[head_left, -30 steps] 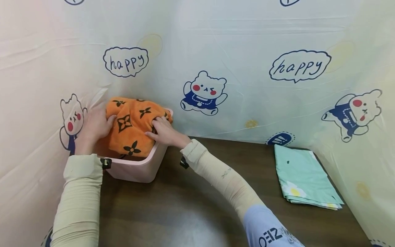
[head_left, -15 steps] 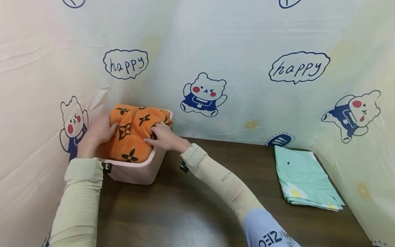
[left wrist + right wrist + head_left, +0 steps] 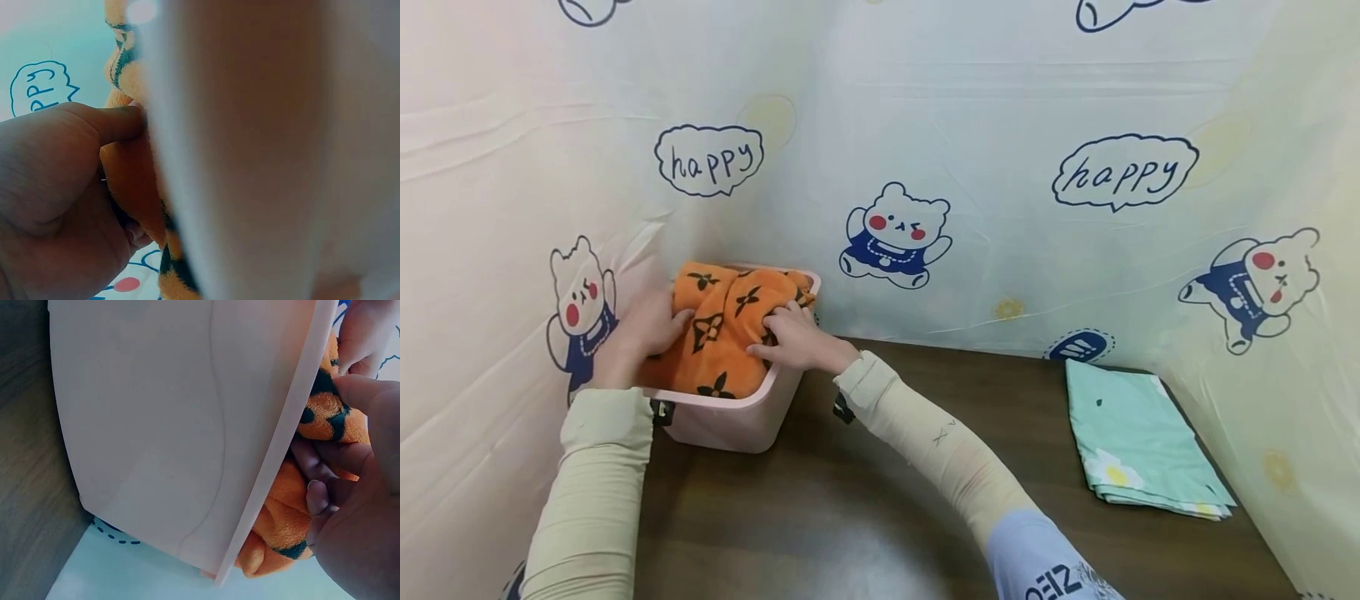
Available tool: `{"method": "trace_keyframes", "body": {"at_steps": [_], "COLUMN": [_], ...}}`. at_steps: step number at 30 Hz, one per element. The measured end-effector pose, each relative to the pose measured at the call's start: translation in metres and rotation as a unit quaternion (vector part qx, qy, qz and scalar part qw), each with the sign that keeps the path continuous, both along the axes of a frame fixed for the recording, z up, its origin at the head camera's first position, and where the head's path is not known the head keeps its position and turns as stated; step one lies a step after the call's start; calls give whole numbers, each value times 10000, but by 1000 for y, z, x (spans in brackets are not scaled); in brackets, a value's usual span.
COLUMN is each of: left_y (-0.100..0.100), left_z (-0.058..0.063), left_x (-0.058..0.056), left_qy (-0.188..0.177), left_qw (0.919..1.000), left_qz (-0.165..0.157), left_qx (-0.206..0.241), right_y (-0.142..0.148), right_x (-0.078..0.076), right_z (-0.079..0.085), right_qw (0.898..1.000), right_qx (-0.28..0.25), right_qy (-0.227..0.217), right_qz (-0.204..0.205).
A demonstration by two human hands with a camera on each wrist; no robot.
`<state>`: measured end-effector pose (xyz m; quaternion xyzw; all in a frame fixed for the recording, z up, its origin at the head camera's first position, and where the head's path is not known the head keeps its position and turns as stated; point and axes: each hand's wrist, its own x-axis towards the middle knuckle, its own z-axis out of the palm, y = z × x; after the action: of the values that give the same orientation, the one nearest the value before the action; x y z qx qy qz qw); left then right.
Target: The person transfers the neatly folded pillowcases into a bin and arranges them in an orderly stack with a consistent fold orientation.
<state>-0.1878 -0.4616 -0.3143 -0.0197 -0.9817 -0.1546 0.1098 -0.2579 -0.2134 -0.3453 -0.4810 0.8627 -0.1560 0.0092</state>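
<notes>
An orange plush cloth (image 3: pixel 715 333) with dark flower shapes sits bunched in a pink plastic bin (image 3: pixel 730 425), its top bulging near the rim. At the cloth's left side, my left hand (image 3: pixel 640 333) grips it, thumb on one face and fingers behind, as the left wrist view shows (image 3: pixel 62 194). Across from it, my right hand (image 3: pixel 797 335) holds a fold between thumb and fingers beside the bin's right rim. In the right wrist view, curled fingers (image 3: pixel 322 497) of that hand tuck in under the fold next to the bin wall (image 3: pixel 156 425).
A folded mint-green cloth (image 3: pixel 1142 442) with daisies lies on the dark wooden table (image 3: pixel 820 517) at the right. Behind stands a pale printed curtain (image 3: pixel 1000 125) with bears and "happy" bubbles; it also hangs along both sides, close to the bin's left.
The orange cloth has sunk lower into the bin and spread toward its front rim. Both hands have gone down with it, keeping their hold. The whole head view has shifted slightly.
</notes>
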Motion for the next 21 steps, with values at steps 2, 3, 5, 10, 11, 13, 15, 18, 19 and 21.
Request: {"method": "trace_keyframes", "body": {"at_steps": [2,3,5,10,11,13,15,18,19,21], "left_y": [0,0,1,4,5,7,8,8,8,7], "left_z": [-1,-2,-3,-8,-9,-11,-12,-14,-14,-14], "left_x": [0,0,-1,-3,-3,-2,-1,-1,-1,-2], "left_qy": [-34,-39,-43,-173,-222,-374,-476,-545,-547,-557], "left_qw": [10000,10000,10000,9993,9991,9989,9987,9984,9983,9982], "left_qz": [4,2,9,6,1,27,78,119,121,122], "left_qx": [3,12,-17,-330,-358,-283,-177,-114,-136,-196], "right_y": [0,0,0,-3,-3,-4,-4,-6,-6,-7], "right_x": [0,0,0,2,3,4,3,1,0,-1], "right_z": [0,0,1,0,0,-1,-1,1,3,7], "right_qw": [10000,10000,9999,9991,9988,9984,9983,9981,9979,9976], "right_qx": [13,49,105,399,463,542,567,615,640,693], "right_qy": [2,18,52,154,167,149,132,96,76,72], "right_qz": [-5,-5,-1,-45,-56,-64,-50,-8,7,42]}}
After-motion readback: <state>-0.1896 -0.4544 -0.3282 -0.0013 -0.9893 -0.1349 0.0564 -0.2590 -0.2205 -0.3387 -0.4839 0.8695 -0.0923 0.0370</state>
